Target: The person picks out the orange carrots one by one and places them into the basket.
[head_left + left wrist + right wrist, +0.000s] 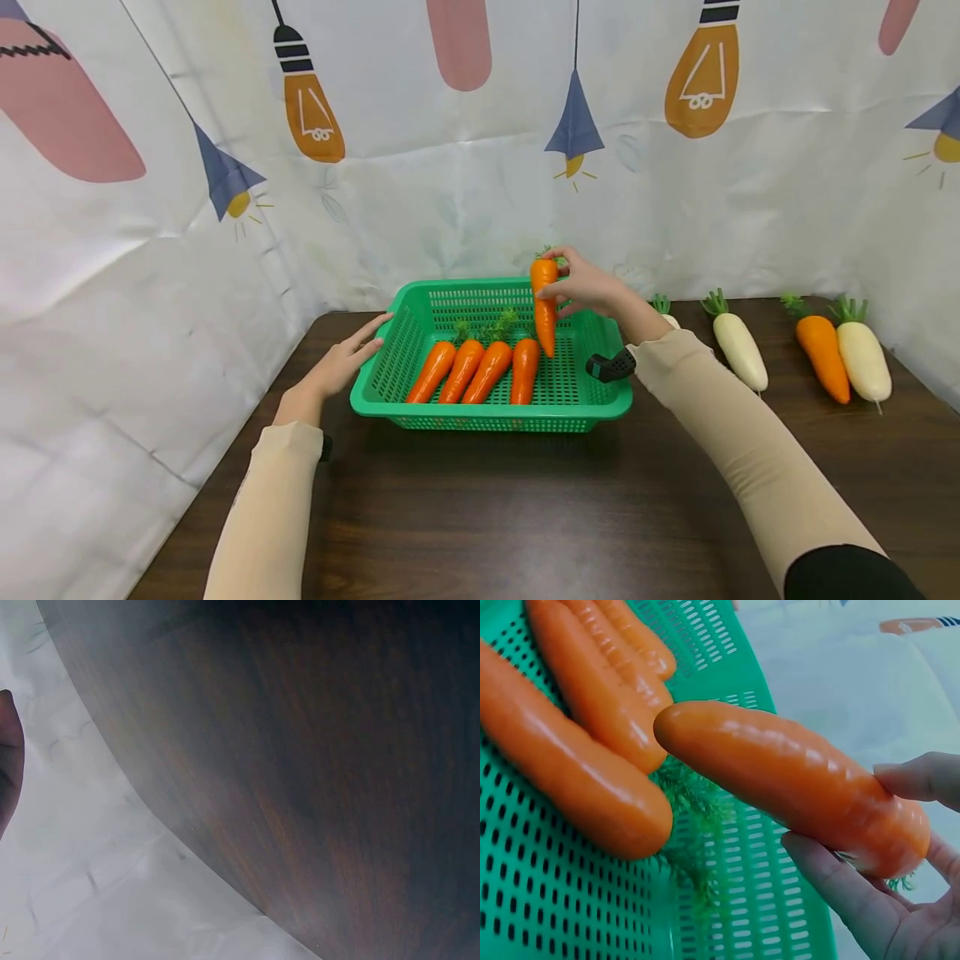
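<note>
My right hand (587, 287) pinches an orange carrot (545, 307) near its leafy top, over the right part of a green perforated plastic basket (491, 410). The carrot hangs tip down. In the right wrist view, thumb and fingers curl round the thick end of this carrot (780, 772). Inside the basket, several more carrots (487, 371) lie side by side, green tops toward the back. At the basket's left rim, my left hand (337, 364) rests with extended fingers. The left wrist view catches only a sliver of that hand (9, 765).
To the right on the dark wooden table (480, 508) lie a white radish (738, 350), another carrot (822, 357) and a second radish (864, 360). A third radish (667, 314) is partly behind the right forearm. A printed white cloth (480, 192) hangs behind the table.
</note>
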`<state>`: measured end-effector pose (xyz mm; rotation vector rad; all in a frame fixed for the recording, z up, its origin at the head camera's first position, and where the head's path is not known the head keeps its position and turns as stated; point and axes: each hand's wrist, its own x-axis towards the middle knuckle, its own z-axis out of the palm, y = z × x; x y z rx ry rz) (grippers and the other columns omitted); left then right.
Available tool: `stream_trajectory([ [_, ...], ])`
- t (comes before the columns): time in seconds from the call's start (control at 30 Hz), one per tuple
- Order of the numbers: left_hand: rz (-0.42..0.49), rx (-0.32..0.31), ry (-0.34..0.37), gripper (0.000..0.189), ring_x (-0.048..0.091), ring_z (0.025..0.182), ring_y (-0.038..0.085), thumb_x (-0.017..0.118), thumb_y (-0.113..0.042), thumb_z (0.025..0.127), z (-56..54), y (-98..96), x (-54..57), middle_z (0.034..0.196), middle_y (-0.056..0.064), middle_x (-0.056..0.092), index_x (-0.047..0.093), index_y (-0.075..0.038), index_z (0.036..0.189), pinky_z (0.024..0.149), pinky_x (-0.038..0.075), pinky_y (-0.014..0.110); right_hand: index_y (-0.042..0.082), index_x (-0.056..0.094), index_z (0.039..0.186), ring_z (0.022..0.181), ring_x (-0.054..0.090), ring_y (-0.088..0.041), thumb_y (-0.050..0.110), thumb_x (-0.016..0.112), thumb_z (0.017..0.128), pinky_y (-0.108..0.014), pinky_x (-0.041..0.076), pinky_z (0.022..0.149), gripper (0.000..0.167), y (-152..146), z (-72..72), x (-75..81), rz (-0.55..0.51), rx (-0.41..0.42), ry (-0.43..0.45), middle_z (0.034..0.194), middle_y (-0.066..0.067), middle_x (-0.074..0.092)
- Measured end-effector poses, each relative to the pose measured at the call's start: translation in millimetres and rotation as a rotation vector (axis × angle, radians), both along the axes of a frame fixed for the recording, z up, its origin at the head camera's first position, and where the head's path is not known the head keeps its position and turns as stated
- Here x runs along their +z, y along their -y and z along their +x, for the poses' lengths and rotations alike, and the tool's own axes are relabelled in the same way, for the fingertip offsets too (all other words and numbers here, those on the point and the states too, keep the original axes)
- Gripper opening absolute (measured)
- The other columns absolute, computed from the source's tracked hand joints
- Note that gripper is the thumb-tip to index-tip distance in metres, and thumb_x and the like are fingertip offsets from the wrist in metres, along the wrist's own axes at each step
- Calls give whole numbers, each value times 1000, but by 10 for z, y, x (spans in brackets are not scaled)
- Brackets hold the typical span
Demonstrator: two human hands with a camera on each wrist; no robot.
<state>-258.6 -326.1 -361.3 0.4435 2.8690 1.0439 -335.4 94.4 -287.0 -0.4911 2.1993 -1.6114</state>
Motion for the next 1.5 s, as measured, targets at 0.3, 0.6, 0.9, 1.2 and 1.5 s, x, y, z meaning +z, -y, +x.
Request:
stream_trajectory([
  [0.3,-6,2,-5,61,31,142,57,35,-45,112,-7,-1,-4,167,23,17,16,-27,167,108,25,78,11,21,156,105,61,-43,-1,60,99,-53,58,88,71,91,-42,-71,12,39,3,143,-30,35],
  [0.6,-5,-1,-7,61,30,142,57,35,-44,112,-5,2,-20,167,24,17,16,-27,167,107,26,78,14,23,162,110,59,-45,1,59,99,-51,58,88,74,167,-43,-142,22,85,20,152,-28,28],
  [0.9,-5,8,-9,61,31,142,57,35,-45,112,2,-8,-11,168,22,17,17,-28,167,108,25,78,15,18,165,121,53,-45,-2,54,100,-54,57,90,76,179,-39,-175,77,129,13,153,-29,27],
  [1.2,-11,1,-8,60,33,141,57,34,-44,112,7,-7,-12,167,23,18,17,-27,167,108,26,77,8,19,162,125,52,-47,-3,56,101,-55,56,92,72,138,-75,-258,130,118,30,147,-30,33],
  [1.5,-14,1,-11,60,33,142,56,35,-43,113,15,-12,6,167,23,19,17,-27,167,108,27,77,7,23,161,125,52,-47,-5,59,100,-54,57,91,72,98,-82,-267,171,112,47,149,-31,32],
])
